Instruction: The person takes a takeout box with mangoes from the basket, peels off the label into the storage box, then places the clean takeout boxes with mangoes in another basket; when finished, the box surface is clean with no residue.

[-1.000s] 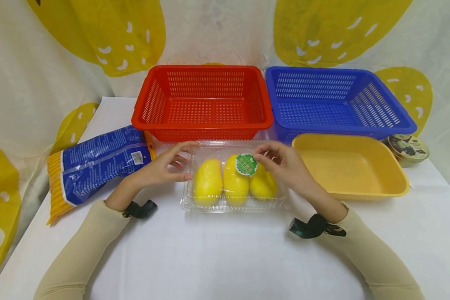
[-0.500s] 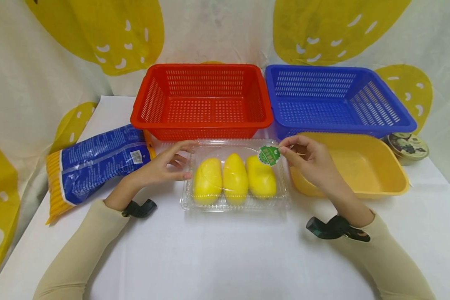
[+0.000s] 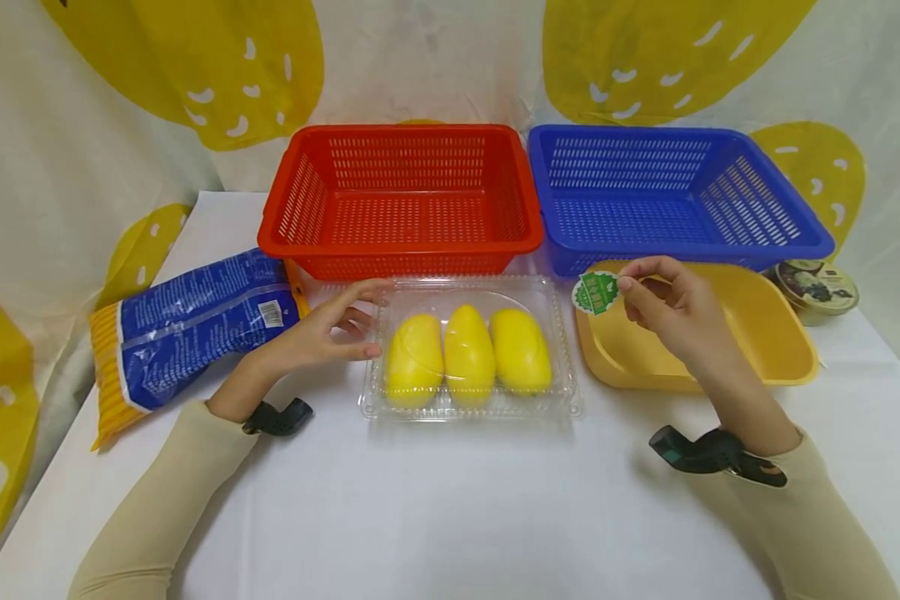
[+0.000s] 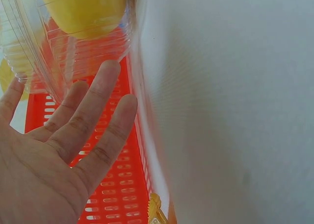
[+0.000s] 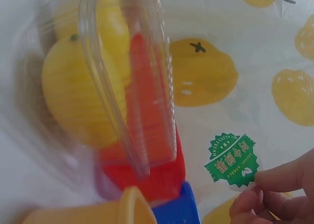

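Two digits of the right hand point(image 3: 677, 312), the thumb and forefinger, pinch the edge of a round green label point(image 3: 596, 292) with a serrated border and pale printing. The label is raised just to the right of the clear plastic box; in the head view it overlaps the far left corner of the yellow tray point(image 3: 765, 325). The digits of the left hand point(image 3: 318, 337) are parted, lightly bent and grip nothing; they lie at the left end of the clear plastic box point(image 3: 450, 292), though whether each fingertip touches its wall cannot be told. Inside the box, three yellow fruits point(image 3: 469, 350) lie side by side beneath the transparent top.

Beyond the box stands a red basket point(image 3: 405, 265) with slotted walls; just beside it, to the right, is a blue basket point(image 3: 615, 221) of similar form. The yellow tray lies in front of the blue basket, and a round tub point(image 3: 816, 287) with a printed lid sits near the tray's right end. At the far left lies a blue and orange bag point(image 3: 202, 325) bearing a barcode. All rest on a white cloth point(image 3: 450, 508), before a pale backdrop point(image 3: 427, 50) patterned with large yellow shapes.
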Motion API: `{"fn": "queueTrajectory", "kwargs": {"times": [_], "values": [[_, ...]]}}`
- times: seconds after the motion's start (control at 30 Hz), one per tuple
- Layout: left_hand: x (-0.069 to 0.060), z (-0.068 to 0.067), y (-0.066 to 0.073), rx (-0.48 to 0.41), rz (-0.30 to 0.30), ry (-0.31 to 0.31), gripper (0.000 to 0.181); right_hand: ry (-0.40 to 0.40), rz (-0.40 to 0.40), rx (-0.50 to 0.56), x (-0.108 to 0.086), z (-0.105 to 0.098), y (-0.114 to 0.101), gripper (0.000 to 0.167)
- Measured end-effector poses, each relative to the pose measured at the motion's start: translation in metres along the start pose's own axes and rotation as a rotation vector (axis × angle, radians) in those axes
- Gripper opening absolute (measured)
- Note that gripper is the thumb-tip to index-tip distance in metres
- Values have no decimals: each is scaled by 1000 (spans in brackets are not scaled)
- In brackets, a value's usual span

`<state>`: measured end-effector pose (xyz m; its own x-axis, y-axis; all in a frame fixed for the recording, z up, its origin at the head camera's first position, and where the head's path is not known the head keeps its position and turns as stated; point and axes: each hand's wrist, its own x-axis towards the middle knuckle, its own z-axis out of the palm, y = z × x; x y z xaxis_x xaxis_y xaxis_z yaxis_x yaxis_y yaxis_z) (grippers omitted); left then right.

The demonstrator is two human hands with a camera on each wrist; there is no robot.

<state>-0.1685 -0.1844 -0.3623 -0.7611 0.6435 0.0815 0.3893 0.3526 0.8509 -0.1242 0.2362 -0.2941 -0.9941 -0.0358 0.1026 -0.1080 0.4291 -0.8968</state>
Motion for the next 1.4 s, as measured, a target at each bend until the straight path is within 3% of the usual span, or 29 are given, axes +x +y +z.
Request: {"fn": "queueTrajectory", "kwargs": {"times": [0.3,0.6,0.8,0.9,1.03,1.4], "values": [[0,0,-2,5,-5,4,83,36,59,136,3,-27,21,8],[1,-1,-1,7,-9,0,83,15,175,-126,5,-59,42,4],[0,1,-3,9,-9,2,83,-35,207,-123,11,-73,54,8],[0,1,-3,11,-1,5,82,-92,231,-180,13,-77,60,8],[0,1,-3,15,-3,7,83,-165,260,-282,15,-81,68,23],[-1,2,-3,13,-12,3,83,-258,263,-391,18,-92,92,26]]}}
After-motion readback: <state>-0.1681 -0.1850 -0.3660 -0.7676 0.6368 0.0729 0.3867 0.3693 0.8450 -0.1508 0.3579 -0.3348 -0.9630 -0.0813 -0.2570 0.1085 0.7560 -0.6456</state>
